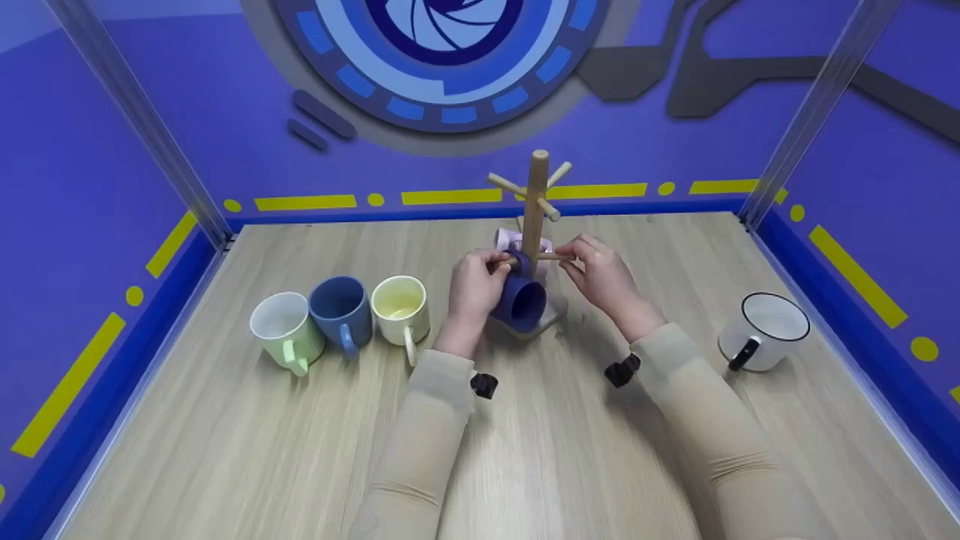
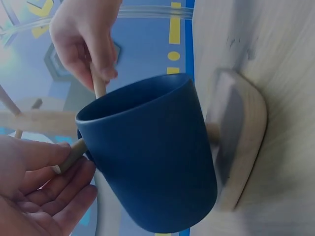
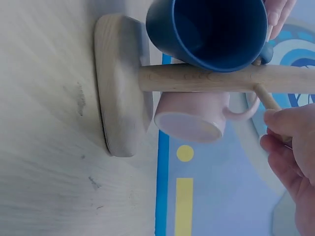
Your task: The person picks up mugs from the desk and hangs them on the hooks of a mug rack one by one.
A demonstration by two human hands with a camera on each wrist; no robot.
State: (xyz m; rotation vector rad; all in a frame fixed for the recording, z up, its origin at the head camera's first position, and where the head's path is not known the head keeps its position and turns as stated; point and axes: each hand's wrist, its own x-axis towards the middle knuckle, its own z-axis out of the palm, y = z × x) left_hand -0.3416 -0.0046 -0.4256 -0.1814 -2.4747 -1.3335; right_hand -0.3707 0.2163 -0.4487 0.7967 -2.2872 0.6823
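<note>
A wooden mug tree (image 1: 535, 202) stands on the table, with a dark blue mug (image 2: 152, 157) hanging tilted by its handle on a lower peg. My left hand (image 1: 476, 289) pinches the end of that peg (image 2: 74, 155) between thumb and fingers, right beside the mug. On the other side, my right hand (image 1: 604, 277) holds a bare lower peg (image 3: 267, 97) between thumb and fingertips. Behind the post hangs a pink mug (image 3: 192, 115), mostly hidden in the head view. The tree's wooden base (image 3: 120, 83) rests on the tabletop.
Left of the tree stand a green mug (image 1: 289, 330), a blue mug (image 1: 341, 311) and a cream mug (image 1: 401, 307) in a row. A white mug (image 1: 765, 330) with a black rim and handle is at the far right. Blue panels (image 1: 420, 165) enclose the table.
</note>
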